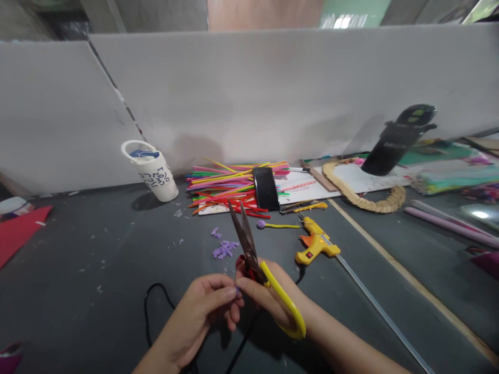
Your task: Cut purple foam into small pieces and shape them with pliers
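Note:
Between the thumb and fingers of my left hand (210, 304) is a small purple piece (237, 292), mostly hidden by the fingertips. My right hand (265, 291) holds scissors (246, 236) with yellow and red handles, the blades pointing up and slightly apart. Its thumb and finger also meet my left fingertips at the purple piece. Just beyond the hands lies a loose pile of short purple pieces (225, 250). Farther right is a purple flower-like ball on a yellow-green stem (281, 226), close to a yellow glue gun (317, 241) with a clear glue stick in its back.
Colourful pipe cleaners (222, 182) lie at the back under a black phone (267, 188). A white cup (156, 174) stands left, a black tumbler (393, 143) right. A curved tan strip (362, 202), a red sheet (19, 234) and a black cord (147, 311) also lie there.

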The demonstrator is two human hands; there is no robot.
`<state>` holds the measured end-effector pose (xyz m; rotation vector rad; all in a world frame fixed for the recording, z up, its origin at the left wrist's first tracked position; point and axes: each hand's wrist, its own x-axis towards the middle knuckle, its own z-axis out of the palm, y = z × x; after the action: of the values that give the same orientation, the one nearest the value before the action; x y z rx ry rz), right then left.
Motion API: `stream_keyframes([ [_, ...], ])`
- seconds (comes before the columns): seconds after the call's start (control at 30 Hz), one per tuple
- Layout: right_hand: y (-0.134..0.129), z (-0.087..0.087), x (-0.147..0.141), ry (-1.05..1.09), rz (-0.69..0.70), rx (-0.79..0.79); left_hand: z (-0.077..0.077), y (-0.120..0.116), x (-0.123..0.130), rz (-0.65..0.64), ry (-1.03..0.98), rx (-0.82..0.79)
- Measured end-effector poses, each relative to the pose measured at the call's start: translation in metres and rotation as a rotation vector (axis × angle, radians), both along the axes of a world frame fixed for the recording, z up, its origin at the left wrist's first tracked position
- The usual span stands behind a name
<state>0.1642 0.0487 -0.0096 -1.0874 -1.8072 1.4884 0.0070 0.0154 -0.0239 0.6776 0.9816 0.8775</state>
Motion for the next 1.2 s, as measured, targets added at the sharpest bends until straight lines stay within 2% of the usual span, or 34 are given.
stream_keyframes([
  [0.13, 0.001, -0.004, 0.001, -0.006, 0.033, 0.032, -0.002, -0.003, 0.002, -0.005, -0.063, -0.063],
  [0.23, 0.002, -0.006, 0.001, -0.004, 0.009, 0.067, -0.002, -0.002, 0.002, 0.01, -0.063, -0.031],
  [0.33, 0.001, -0.006, 0.002, -0.075, -0.079, 0.154, 0.001, 0.0, 0.001, 0.152, -0.039, 0.054],
  [0.43, -0.003, -0.003, 0.001, -0.315, -0.166, 0.311, 0.007, 0.001, -0.002, 0.342, 0.017, 0.13],
  [0.5, -0.006, -0.003, -0.001, -0.401, -0.157, 0.36, 0.012, 0.002, -0.004, 0.423, 0.034, 0.153],
  [0.63, -0.013, -0.005, -0.005, -0.424, -0.101, 0.43, 0.018, 0.0, -0.006, 0.552, -0.003, 0.141],
  [0.83, -0.012, 0.001, -0.005, -0.386, 0.0, 0.379, 0.021, -0.001, -0.005, 0.637, -0.018, 0.181],
  [1.03, -0.013, -0.009, -0.002, -0.479, -0.111, 0.613, 0.023, -0.001, 0.0, 0.696, -0.038, 0.269],
  [1.2, -0.017, -0.013, -0.002, -0.513, -0.086, 0.682, 0.02, -0.005, -0.001, 0.633, -0.034, 0.311],
])
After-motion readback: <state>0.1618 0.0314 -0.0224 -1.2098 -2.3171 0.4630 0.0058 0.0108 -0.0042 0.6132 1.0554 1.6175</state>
